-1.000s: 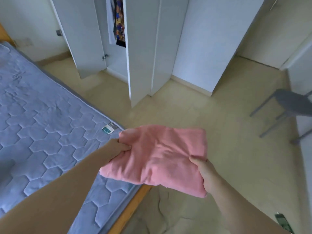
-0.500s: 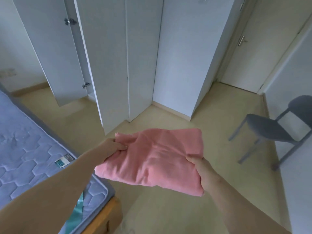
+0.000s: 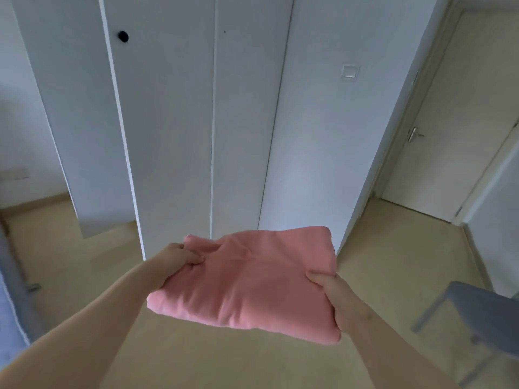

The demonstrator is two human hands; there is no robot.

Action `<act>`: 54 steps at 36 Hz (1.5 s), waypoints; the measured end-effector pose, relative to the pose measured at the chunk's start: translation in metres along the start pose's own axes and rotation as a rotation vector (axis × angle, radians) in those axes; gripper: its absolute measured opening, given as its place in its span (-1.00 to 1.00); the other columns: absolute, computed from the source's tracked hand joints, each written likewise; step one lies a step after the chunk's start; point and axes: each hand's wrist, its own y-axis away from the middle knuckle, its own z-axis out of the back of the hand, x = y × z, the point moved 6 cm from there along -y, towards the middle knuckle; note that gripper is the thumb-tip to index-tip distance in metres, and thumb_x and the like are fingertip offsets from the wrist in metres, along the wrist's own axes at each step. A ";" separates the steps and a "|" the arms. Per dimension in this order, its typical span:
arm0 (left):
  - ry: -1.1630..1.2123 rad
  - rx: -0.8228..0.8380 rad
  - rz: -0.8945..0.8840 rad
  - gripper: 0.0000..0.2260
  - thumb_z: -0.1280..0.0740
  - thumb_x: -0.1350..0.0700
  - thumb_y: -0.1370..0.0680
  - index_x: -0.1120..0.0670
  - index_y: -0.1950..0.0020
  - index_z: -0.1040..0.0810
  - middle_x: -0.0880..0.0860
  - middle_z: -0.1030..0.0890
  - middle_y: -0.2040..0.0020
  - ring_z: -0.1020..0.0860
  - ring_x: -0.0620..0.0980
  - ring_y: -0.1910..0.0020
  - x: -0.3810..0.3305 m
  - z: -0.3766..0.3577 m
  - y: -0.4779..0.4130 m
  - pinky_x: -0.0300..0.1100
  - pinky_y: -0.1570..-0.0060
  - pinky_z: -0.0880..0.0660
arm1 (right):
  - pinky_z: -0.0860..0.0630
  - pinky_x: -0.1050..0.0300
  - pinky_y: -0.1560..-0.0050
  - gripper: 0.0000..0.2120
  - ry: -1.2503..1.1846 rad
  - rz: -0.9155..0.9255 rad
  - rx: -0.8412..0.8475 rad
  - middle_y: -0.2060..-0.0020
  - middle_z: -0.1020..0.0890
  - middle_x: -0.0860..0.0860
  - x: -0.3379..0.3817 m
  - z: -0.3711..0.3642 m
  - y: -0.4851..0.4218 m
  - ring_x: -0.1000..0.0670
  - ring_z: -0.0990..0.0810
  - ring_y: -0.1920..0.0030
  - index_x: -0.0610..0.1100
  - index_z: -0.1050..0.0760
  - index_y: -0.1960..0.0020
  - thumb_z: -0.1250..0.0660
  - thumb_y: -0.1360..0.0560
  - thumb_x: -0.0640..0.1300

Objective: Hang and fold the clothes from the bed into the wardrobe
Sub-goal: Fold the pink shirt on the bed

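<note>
I hold a folded pink garment level in the air before the white wardrobe doors, my left hand and right hand each pinching an opposite edge. Only the edges are gripped, so the soft middle could sag and the folds slide apart if I tilt it or brush a door.
</note>
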 end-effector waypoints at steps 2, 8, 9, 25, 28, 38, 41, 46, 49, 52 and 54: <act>0.009 -0.024 -0.013 -0.91 -0.44 0.23 -0.39 0.09 0.19 -0.57 0.07 -0.65 0.21 -0.58 0.04 0.18 -0.022 0.012 -0.022 -0.17 0.26 -0.41 | -0.46 0.10 0.20 -0.85 -0.008 0.043 0.025 0.15 -0.66 -0.10 0.028 -0.014 -0.028 -0.11 -0.61 0.14 -0.13 -0.54 -0.02 -0.37 -0.46 -0.14; 0.030 -0.211 -0.053 -0.91 -0.44 0.24 -0.40 0.09 0.19 -0.56 0.08 -0.62 0.23 -0.56 0.03 0.22 -0.073 0.081 -0.058 -0.20 0.32 -0.38 | -0.51 0.08 0.14 -0.87 -0.055 0.120 0.170 0.14 -0.68 -0.11 0.092 -0.082 -0.090 -0.13 -0.63 0.11 -0.10 -0.54 0.01 -0.37 -0.45 -0.14; 0.038 -0.245 -0.061 -0.91 -0.44 0.24 -0.40 0.09 0.20 -0.56 0.08 -0.62 0.24 -0.55 0.03 0.23 -0.080 0.095 -0.061 -0.21 0.33 -0.38 | -0.52 0.07 0.11 -0.87 -0.057 0.131 0.199 0.13 -0.68 -0.11 0.102 -0.097 -0.099 -0.13 -0.63 0.11 -0.11 -0.54 0.01 -0.37 -0.45 -0.14; 0.143 -0.736 -0.006 -0.97 -0.40 0.20 -0.43 0.09 0.16 -0.62 0.14 -0.60 0.14 -0.52 0.08 0.13 -0.092 0.315 -0.112 -0.09 0.05 -0.41 | -0.47 0.36 0.25 -0.77 0.145 0.518 0.765 0.11 -0.64 0.16 0.230 -0.430 -0.142 0.17 -0.61 0.10 0.05 -0.51 -0.04 -0.34 -0.44 -0.20; 0.174 -0.814 0.006 -0.89 -0.39 0.20 -0.45 0.13 0.03 -0.59 0.14 -0.58 0.14 -0.50 0.07 0.15 -0.098 0.361 -0.124 -0.11 0.11 -0.40 | -0.44 0.36 0.27 -0.74 0.135 0.553 0.805 0.12 -0.62 0.16 0.257 -0.486 -0.151 0.18 -0.59 0.11 0.05 -0.50 -0.09 -0.34 -0.44 -0.20; 0.247 -1.086 0.036 -0.70 -0.41 0.17 -0.43 0.23 -0.13 -0.54 0.23 -0.59 -0.02 -0.54 0.18 -0.01 -0.097 0.513 -0.155 0.00 -0.06 -0.47 | -0.43 0.25 0.30 -0.83 0.137 0.547 0.922 0.15 -0.62 0.13 0.310 -0.675 -0.166 0.10 -0.58 0.13 0.09 -0.51 0.05 -0.35 -0.41 -0.13; 0.255 -1.123 0.033 -0.78 -0.41 0.16 -0.44 0.21 -0.04 -0.54 0.19 -0.60 0.11 -0.54 0.14 0.09 -0.091 0.552 -0.171 -0.05 0.07 -0.46 | -0.42 0.24 0.31 -0.88 0.144 0.540 0.945 0.17 -0.60 0.14 0.314 -0.729 -0.167 0.11 -0.57 0.16 0.12 -0.47 0.14 -0.33 -0.43 -0.11; 0.273 -1.154 0.002 -0.85 -0.38 0.15 -0.46 0.15 0.03 -0.50 0.16 -0.57 0.17 -0.51 0.09 0.18 -0.082 0.624 -0.201 -0.09 0.18 -0.43 | -0.43 0.23 0.30 -0.84 0.164 0.599 0.917 0.19 -0.59 0.14 0.331 -0.815 -0.176 0.10 -0.56 0.16 0.12 -0.46 0.08 -0.32 -0.42 -0.13; 0.267 -1.166 -0.039 -0.82 -0.38 0.13 -0.47 0.15 -0.02 -0.51 0.15 -0.56 0.16 -0.50 0.07 0.19 -0.086 0.673 -0.221 -0.13 0.29 -0.37 | -0.41 0.24 0.30 -0.83 0.160 0.630 0.900 0.19 -0.56 0.15 0.351 -0.865 -0.182 0.11 -0.54 0.17 0.12 -0.43 0.07 -0.32 -0.43 -0.13; 0.274 -1.164 -0.070 -0.82 -0.38 0.13 -0.47 0.17 -0.02 -0.52 0.13 -0.56 0.19 -0.49 0.05 0.21 -0.096 0.718 -0.244 -0.14 0.33 -0.35 | -0.42 0.20 0.25 -0.83 0.155 0.650 0.880 0.19 -0.56 0.15 0.375 -0.908 -0.190 0.10 -0.54 0.15 0.12 -0.43 0.09 -0.33 -0.43 -0.13; 0.285 -1.155 -0.095 -0.81 -0.38 0.13 -0.47 0.17 -0.03 -0.53 0.14 -0.57 0.18 -0.51 0.07 0.19 -0.105 0.744 -0.261 -0.12 0.26 -0.40 | -0.44 0.16 0.14 -0.81 0.154 0.675 0.860 0.16 -0.56 0.14 0.392 -0.932 -0.197 0.04 -0.56 0.10 0.11 -0.44 0.04 -0.34 -0.43 -0.13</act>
